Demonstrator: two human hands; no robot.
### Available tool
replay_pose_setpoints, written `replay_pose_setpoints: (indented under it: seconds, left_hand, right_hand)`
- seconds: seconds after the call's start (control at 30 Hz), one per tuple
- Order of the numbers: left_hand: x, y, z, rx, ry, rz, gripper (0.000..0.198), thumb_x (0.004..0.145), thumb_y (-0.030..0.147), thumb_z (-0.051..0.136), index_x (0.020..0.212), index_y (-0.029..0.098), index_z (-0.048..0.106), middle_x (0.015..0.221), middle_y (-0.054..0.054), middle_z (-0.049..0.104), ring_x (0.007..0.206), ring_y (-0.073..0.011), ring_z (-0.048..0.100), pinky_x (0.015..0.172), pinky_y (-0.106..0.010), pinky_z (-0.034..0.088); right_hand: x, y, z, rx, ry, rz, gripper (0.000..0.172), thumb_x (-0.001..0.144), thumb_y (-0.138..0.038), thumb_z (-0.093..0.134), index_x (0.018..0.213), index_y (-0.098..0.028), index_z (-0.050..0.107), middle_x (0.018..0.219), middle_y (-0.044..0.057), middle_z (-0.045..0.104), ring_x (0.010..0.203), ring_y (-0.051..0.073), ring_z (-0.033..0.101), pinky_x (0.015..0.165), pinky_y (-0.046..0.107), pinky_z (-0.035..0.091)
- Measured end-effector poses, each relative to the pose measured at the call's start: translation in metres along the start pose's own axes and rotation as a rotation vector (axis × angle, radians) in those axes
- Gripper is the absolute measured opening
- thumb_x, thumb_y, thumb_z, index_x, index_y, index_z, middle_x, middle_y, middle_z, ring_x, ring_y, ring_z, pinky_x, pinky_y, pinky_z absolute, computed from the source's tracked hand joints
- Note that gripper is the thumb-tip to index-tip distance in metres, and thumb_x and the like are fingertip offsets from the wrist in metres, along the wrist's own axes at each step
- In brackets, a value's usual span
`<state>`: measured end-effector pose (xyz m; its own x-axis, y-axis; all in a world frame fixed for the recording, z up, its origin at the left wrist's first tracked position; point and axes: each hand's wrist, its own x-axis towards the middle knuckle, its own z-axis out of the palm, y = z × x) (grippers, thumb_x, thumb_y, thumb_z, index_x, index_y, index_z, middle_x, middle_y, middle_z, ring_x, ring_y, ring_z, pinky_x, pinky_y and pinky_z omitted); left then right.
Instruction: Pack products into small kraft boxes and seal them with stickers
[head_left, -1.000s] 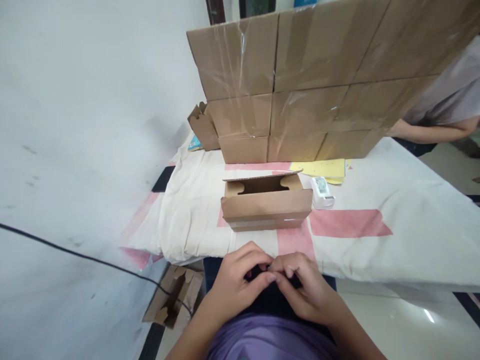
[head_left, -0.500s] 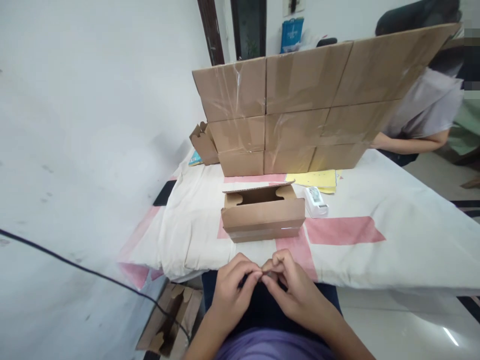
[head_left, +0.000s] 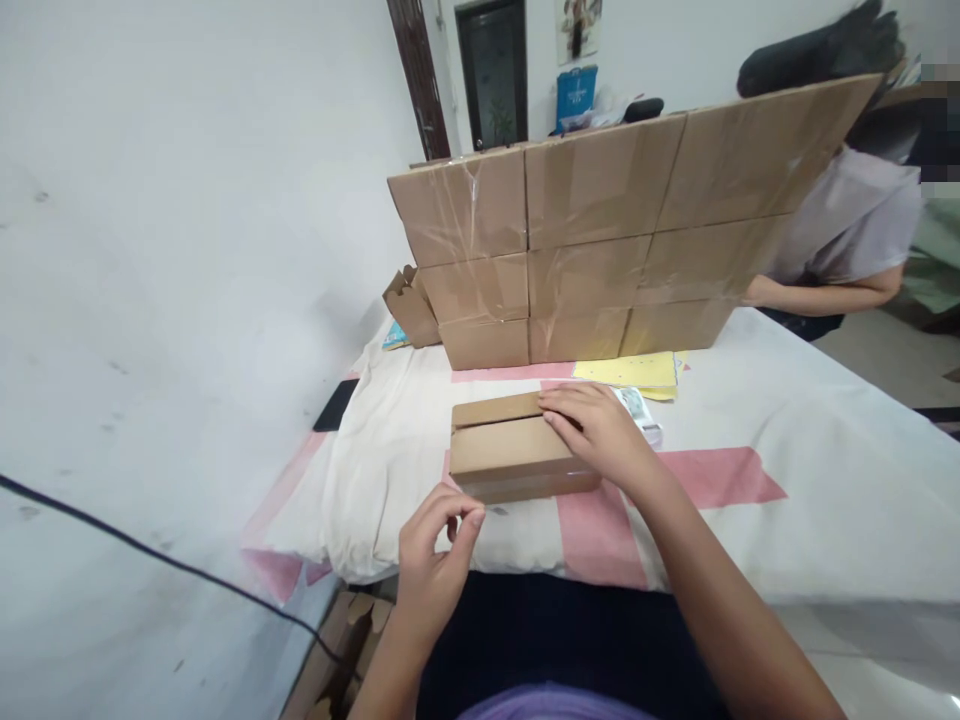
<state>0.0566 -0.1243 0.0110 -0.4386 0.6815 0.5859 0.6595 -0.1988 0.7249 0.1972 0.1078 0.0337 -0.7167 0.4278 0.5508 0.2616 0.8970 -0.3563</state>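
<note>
A small brown cardboard box (head_left: 517,452) sits on the cloth-covered table in front of me. Its top flaps are folded over, with a narrow dark gap between them. My right hand (head_left: 596,425) lies over the right end of the box, fingers stretched across the flaps. My left hand (head_left: 439,535) hovers just in front of the box's left corner, thumb and forefinger pinched together. Whatever is between those fingertips, if anything, is too small to make out. Partly behind my right hand is a small white dispenser-like object (head_left: 641,415).
A taped stack of cardboard boxes (head_left: 585,230) stands behind, with yellow sheets (head_left: 630,372) at its foot. A dark flat object (head_left: 335,405) lies at the left table edge. Another open carton (head_left: 345,645) is on the floor. A person's arm (head_left: 825,292) shows at right.
My hands have parted: the right moved forward onto the box, the left shifted left and stays pinched. The box's top flaps, earlier standing open, are now folded down.
</note>
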Motion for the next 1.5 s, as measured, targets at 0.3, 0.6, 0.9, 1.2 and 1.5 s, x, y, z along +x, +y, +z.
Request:
replay_pose_setpoints:
  seconds: [0.3, 0.6, 0.9, 1.2, 1.5]
  left_hand:
    - [0.100, -0.004, -0.004, 0.048, -0.355, -0.307, 0.022, 0.089, 0.038, 0.063, 0.079, 0.020, 0.070, 0.078, -0.002, 0.070, 0.069, -0.0147, 0.057, 0.065, -0.028, 0.045]
    - [0.154, -0.016, 0.011, 0.155, -0.734, -0.272, 0.021, 0.087, 0.038, 0.063, 0.084, 0.020, 0.073, 0.087, -0.003, 0.074, 0.080, -0.0183, 0.063, 0.072, -0.030, 0.045]
    - [0.152, -0.033, 0.019, 0.214, -0.731, -0.287, 0.022, 0.084, 0.041, 0.066, 0.083, 0.020, 0.072, 0.079, -0.002, 0.069, 0.072, -0.0170, 0.059, 0.065, -0.029, 0.042]
    - [0.150, -0.035, 0.021, 0.300, -0.696, -0.188, 0.024, 0.084, 0.040, 0.067, 0.096, 0.021, 0.074, 0.092, -0.005, 0.068, 0.080, -0.0190, 0.060, 0.073, -0.033, 0.046]
    - [0.145, -0.059, 0.024, 0.400, -0.560, -0.205, 0.063, 0.083, 0.053, 0.070, 0.140, 0.027, 0.060, 0.119, -0.009, 0.059, 0.108, -0.0271, 0.058, 0.100, -0.046, 0.047]
  right_hand:
    - [-0.008, -0.002, 0.005, 0.168, -0.058, 0.175, 0.031, 0.099, -0.024, 0.055, 0.120, -0.026, 0.079, 0.134, 0.005, 0.072, 0.137, 0.033, 0.058, 0.116, 0.058, 0.046]
    - [-0.014, 0.004, 0.010, 0.258, -0.055, 0.184, 0.031, 0.099, -0.027, 0.057, 0.123, -0.024, 0.077, 0.140, 0.005, 0.068, 0.142, 0.029, 0.053, 0.117, 0.054, 0.046]
    - [-0.015, 0.004, 0.011, 0.280, -0.033, 0.184, 0.030, 0.097, -0.025, 0.060, 0.120, -0.027, 0.078, 0.137, 0.004, 0.070, 0.141, 0.030, 0.053, 0.118, 0.055, 0.045]
    - [-0.016, 0.004, 0.013, 0.288, -0.022, 0.198, 0.028, 0.096, -0.027, 0.062, 0.118, -0.028, 0.078, 0.137, 0.003, 0.071, 0.141, 0.031, 0.054, 0.117, 0.057, 0.045]
    - [-0.015, 0.000, 0.010, 0.275, -0.027, 0.191, 0.029, 0.096, -0.025, 0.062, 0.119, -0.028, 0.078, 0.135, 0.002, 0.072, 0.141, 0.030, 0.054, 0.117, 0.056, 0.046]
